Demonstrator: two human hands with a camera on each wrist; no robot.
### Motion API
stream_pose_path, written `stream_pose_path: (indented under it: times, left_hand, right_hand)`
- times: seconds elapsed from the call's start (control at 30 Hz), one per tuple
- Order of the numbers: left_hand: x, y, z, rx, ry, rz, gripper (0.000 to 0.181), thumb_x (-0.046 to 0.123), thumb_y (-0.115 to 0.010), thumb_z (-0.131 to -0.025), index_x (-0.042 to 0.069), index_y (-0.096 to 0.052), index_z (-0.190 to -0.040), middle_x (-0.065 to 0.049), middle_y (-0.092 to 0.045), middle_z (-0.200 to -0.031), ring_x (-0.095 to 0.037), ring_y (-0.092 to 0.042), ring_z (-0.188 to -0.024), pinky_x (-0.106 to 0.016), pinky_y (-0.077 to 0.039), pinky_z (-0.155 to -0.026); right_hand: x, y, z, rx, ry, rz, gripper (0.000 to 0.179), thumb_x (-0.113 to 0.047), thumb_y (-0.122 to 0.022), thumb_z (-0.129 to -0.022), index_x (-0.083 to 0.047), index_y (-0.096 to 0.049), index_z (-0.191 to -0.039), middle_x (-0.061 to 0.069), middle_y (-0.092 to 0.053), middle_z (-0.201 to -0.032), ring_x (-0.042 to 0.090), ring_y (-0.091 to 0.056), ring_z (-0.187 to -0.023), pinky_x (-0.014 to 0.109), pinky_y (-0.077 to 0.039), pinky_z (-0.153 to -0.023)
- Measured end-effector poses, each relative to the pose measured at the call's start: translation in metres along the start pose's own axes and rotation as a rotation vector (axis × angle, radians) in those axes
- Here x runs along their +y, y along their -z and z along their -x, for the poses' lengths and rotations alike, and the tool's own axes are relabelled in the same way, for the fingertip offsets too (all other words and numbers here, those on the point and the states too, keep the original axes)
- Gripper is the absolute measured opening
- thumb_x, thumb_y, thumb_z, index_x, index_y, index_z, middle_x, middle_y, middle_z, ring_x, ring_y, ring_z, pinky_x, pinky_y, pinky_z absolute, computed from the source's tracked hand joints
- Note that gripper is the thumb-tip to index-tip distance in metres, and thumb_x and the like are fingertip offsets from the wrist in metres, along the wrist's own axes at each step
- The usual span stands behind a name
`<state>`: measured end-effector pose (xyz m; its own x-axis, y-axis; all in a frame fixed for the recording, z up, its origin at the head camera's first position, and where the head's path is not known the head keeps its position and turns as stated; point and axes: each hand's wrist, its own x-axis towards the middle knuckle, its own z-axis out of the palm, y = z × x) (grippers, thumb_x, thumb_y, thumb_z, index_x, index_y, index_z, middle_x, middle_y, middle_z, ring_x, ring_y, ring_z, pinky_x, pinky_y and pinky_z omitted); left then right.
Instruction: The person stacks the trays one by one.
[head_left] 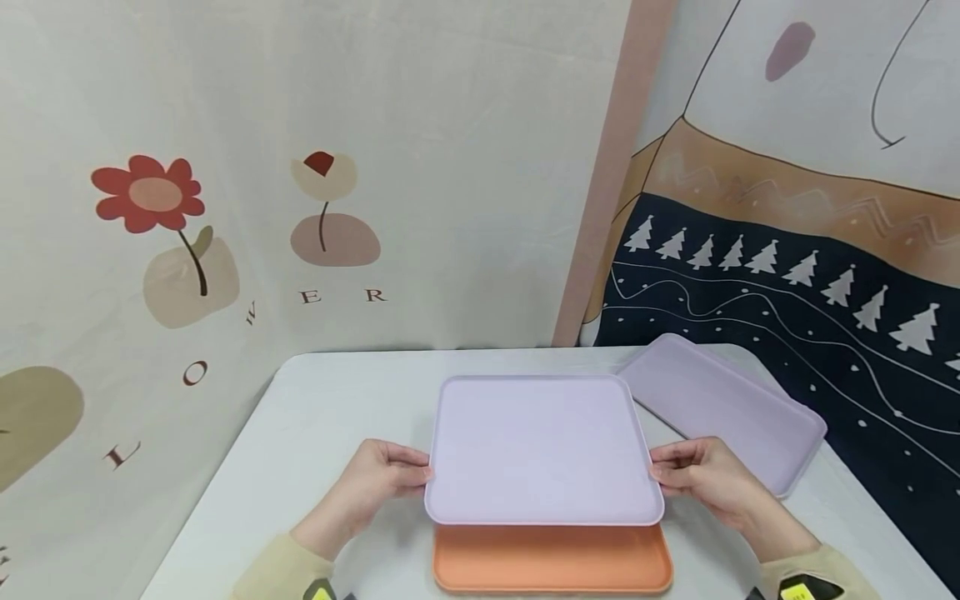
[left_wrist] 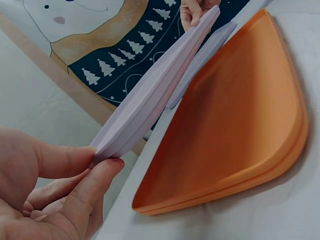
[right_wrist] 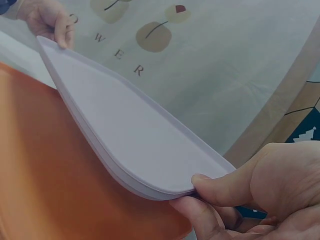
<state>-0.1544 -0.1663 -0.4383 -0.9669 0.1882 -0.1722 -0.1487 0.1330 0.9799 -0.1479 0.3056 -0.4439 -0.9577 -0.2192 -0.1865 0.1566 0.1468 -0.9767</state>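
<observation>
A flat lavender tray (head_left: pixel 543 450) with a low rim is held up over the table by both hands. My left hand (head_left: pixel 369 487) pinches its left edge between thumb and fingers, the thumb on the upper side in the left wrist view. At the opposite short edge, my right hand (head_left: pixel 712 487) grips the rim the same way, thumb on top. Beneath it lies an orange tray (head_left: pixel 552 560) of similar shape, its back part hidden by the lavender one in the head view. The left wrist view shows a gap between the raised tray and the orange tray (left_wrist: pixel 235 115).
Another lavender tray (head_left: pixel 731 412) lies askew at the table's back right, its near corner close to my right wrist. The white table (head_left: pixel 337 400) backs onto a curtain with printed flowers (head_left: pixel 480 167). On the right hangs a dark cloth (head_left: pixel 750 308) printed with trees.
</observation>
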Motion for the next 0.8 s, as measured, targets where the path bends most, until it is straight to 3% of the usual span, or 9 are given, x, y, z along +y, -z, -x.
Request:
stream_pose_path:
  times: [0.17,0.8]
  left_hand:
    - [-0.011,-0.003,0.002,-0.011,0.001,-0.018,0.023,-0.005,-0.079,-0.087,-0.019,-0.072,-0.104,-0.021,-0.076,-0.101,-0.023,-0.076,-0.081,-0.039,-0.067,-0.079]
    - [-0.035,-0.006,0.012,-0.097,0.036,-0.001,0.022,-0.007,-0.079,-0.085,-0.018,-0.072,-0.103,-0.017,-0.076,-0.094,-0.026,-0.077,-0.082,-0.043,-0.067,-0.077]
  right_hand:
    - [0.009,0.000,0.005,-0.022,0.022,-0.001,0.027,0.008,-0.072,-0.093,0.023,-0.067,-0.115,0.005,-0.078,-0.096,0.009,-0.072,-0.082,0.028,-0.066,-0.072]
    - [0.035,0.001,0.020,-0.043,-0.032,-0.003,0.027,0.009,-0.071,-0.094,0.025,-0.065,-0.114,0.008,-0.077,-0.092,0.010,-0.072,-0.078,0.028,-0.066,-0.070]
